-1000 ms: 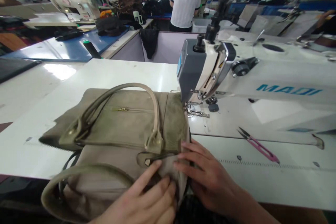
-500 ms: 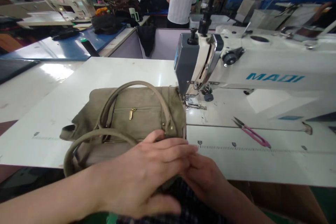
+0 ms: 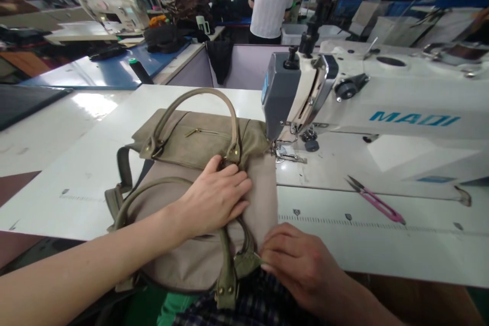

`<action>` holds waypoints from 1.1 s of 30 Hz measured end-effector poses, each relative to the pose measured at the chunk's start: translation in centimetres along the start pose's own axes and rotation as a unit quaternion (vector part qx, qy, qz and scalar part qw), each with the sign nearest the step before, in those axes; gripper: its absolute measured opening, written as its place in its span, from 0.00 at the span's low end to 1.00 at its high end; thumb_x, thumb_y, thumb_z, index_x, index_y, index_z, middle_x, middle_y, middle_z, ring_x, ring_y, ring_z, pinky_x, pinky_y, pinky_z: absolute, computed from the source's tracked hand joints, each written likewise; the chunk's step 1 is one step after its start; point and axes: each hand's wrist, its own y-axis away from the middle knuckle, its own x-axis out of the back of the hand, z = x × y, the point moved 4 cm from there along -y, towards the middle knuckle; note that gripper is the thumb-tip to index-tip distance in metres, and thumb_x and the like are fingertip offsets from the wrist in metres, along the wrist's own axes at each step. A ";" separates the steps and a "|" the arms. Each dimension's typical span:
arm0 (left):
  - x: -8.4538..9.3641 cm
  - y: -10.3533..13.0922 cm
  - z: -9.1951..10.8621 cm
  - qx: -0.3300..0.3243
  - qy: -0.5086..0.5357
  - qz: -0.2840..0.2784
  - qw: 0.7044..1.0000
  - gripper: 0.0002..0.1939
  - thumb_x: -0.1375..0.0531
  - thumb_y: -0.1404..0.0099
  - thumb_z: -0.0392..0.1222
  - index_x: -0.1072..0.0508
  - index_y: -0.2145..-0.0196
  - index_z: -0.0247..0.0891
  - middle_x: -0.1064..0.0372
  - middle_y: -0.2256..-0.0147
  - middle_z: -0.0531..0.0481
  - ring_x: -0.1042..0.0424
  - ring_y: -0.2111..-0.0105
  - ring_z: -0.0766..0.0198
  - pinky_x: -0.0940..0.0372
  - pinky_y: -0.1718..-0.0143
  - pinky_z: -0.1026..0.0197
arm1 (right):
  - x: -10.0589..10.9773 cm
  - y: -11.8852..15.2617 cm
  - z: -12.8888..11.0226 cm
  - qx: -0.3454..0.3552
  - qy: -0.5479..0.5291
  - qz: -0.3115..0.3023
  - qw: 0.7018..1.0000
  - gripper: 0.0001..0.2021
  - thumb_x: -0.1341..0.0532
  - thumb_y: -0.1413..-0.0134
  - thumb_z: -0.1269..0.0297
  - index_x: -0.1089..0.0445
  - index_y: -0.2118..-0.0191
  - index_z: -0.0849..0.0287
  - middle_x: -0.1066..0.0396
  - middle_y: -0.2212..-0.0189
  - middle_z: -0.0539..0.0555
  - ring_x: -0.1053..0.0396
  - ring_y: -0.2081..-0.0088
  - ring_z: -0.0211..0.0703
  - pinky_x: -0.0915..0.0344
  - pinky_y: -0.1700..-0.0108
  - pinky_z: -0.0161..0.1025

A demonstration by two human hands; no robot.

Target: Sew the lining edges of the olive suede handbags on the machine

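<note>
An olive-green handbag (image 3: pixel 202 145) lies opened out on the sewing machine table, its beige lining (image 3: pixel 171 260) spread toward me and hanging over the front edge. One rolled handle (image 3: pixel 204 90) arches up at the far side, above a zipped pocket. My left hand (image 3: pixel 217 193) rests on the bag's middle, fingers curled onto the fabric by the handle's base. At the lower right edge, my right hand (image 3: pixel 298 260) pinches the bag's border beside a handle tab. The far right edge of the bag reaches the presser foot (image 3: pixel 288 155) of the sewing machine (image 3: pixel 382 91).
Pink-handled thread snips (image 3: pixel 376 202) lie on the white table (image 3: pixel 324 234), right of the bag. Behind stand a blue table (image 3: pixel 95 71), a thread cone (image 3: pixel 140 70) and another sewing machine (image 3: pixel 114 12). A person in a white shirt (image 3: pixel 272 0) stands farther back.
My hands have moved apart: the left back onto the bag's middle, the right down to its edge. The bag has opened out, showing more lining, and the far handle stands higher.
</note>
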 end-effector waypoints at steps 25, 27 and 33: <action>-0.4 -2.9 -1.0 -0.078 0.074 -0.041 0.993 0.35 0.44 0.45 0.73 0.27 0.56 0.38 0.32 0.62 0.47 0.34 0.59 0.53 0.68 0.41 0.28 | 3.4 -2.3 6.2 0.075 0.051 0.047 0.995 0.09 0.42 0.40 0.78 0.27 0.56 0.66 0.27 0.65 0.59 0.32 0.58 0.47 0.28 0.59 0.43; -0.4 -2.9 -1.0 -0.075 0.080 -0.034 0.993 0.38 0.43 0.47 0.74 0.28 0.55 0.36 0.32 0.57 0.44 0.34 0.55 0.51 0.74 0.39 0.29 | 3.6 -2.6 6.6 0.075 0.052 0.059 0.994 0.10 0.41 0.40 0.77 0.27 0.55 0.63 0.27 0.65 0.58 0.32 0.59 0.46 0.27 0.60 0.42; -0.7 -2.6 -0.9 -0.039 0.111 -0.035 0.992 0.37 0.39 0.44 0.61 0.37 0.42 0.38 0.32 0.52 0.43 0.35 0.48 0.46 0.80 0.40 0.28 | 4.3 -4.0 7.7 0.063 0.072 0.091 0.991 0.07 0.41 0.39 0.75 0.26 0.58 0.62 0.25 0.64 0.57 0.30 0.59 0.46 0.27 0.58 0.44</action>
